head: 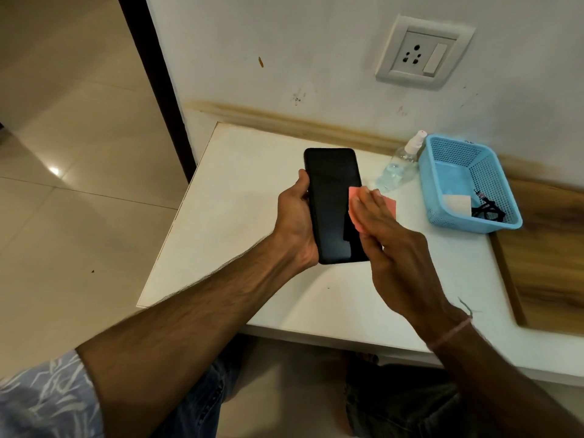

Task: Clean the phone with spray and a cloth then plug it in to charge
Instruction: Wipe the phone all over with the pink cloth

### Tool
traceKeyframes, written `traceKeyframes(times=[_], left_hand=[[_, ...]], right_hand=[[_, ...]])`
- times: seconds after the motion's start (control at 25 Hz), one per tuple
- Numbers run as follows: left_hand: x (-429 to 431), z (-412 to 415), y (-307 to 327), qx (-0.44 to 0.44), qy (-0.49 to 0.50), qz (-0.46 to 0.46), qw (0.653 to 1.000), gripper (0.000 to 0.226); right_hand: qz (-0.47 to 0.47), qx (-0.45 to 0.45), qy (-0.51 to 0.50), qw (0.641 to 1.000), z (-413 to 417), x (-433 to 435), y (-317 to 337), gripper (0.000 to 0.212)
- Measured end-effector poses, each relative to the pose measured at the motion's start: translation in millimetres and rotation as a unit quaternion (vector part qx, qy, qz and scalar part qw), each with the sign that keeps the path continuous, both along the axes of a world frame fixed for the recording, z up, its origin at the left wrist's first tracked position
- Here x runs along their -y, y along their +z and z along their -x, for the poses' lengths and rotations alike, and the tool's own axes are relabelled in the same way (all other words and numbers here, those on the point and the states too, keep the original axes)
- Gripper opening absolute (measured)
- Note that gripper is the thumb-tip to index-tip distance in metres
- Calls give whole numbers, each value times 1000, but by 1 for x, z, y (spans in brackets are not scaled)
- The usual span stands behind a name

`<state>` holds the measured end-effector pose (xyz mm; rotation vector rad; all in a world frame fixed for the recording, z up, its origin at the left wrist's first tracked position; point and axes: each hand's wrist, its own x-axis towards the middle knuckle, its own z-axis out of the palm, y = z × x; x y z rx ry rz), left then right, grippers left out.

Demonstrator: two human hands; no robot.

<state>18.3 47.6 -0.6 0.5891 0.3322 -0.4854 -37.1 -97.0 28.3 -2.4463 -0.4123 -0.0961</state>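
Forearms [189,311] rise from the bottom edge; left hand [295,226] grips the black phone [328,197] at centre, right hand [392,248] presses a pink cloth [389,206] flat-fingered on its screen.

Head camera looks down, close over table [240,172].

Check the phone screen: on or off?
Off, as far as visible. The phone screen is uniformly black with only faint reflections; nothing is lit.

The left hand [295,222] holds the phone [328,191]; the right hand [395,257] presses a pink cloth [389,206] on it.
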Motion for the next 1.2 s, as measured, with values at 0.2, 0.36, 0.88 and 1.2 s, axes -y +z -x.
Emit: traceKeyframes(times=[0.2,0.36,0.88,1.2], left_hand=[[2,2,-2,29,-6,-1,1000,68],[3,3,-1,32,-1,-28,999,63],[2,1,3,50,15,23,998,52],[-13,-5,4,35,10,37,999,74]], right_hand=[[-67,26,-10,997,-49,-8,9,44],[-114,3,-63,991,-76,-24,14,44],[9,74,54,996,-71,-38,13,48],[-8,52,-10,999,-21,-31,2,44]])
